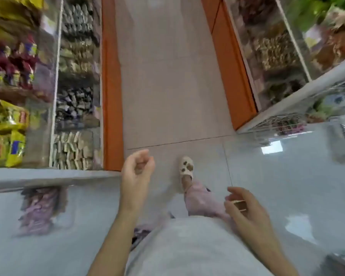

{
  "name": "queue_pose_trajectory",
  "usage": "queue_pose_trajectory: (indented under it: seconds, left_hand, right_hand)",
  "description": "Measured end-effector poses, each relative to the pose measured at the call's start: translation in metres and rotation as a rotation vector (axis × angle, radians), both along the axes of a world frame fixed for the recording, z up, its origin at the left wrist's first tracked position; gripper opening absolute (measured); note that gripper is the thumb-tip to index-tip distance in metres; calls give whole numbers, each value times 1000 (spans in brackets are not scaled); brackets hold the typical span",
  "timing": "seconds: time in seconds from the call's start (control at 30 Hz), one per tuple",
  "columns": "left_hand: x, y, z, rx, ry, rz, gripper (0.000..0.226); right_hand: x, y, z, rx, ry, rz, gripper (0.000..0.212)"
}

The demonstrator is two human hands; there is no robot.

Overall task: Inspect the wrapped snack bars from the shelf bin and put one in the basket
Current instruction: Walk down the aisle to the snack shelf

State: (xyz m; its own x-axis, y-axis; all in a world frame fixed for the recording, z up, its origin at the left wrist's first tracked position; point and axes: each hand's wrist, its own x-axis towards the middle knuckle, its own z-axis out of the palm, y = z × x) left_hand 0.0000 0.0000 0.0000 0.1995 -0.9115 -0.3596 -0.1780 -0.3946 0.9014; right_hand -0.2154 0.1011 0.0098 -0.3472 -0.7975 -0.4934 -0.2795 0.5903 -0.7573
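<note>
I am looking down a shop aisle. Clear shelf bins on the left hold wrapped snacks; the nearest bin (pixel 74 152) is full of pale and brown wrapped bars. My left hand (pixel 137 172) hangs over the floor just right of that bin, fingers loosely curled, holding nothing. My right hand (pixel 245 208) is lower right, fingers spread, with a small brown, pale-edged thing at the fingers, too blurred to name. A wire basket (pixel 277 124) with small packets stands at the right, by the end of the right-hand shelving.
Orange shelf bases (pixel 111 96) line both sides of the tiled aisle floor (pixel 167 86). Yellow and purple snack bags (pixel 8 126) fill the far-left shelves. Glass-topped grey counters (pixel 48 236) flank me on both sides. My foot in a pale sandal (pixel 186 168) steps forward.
</note>
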Motion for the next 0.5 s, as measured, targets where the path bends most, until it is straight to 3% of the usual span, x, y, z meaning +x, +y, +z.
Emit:
queue_pose_trajectory:
  seconds: [0.33, 0.5]
  left_hand:
    - [4, -211, 3, 55, -70, 10, 29]
    - [17, -385, -1, -4, -38, 73, 28]
  right_hand:
    - [-13, -372, -4, -117, -61, 109, 25]
    - [4, -550, -8, -135, -68, 133, 23]
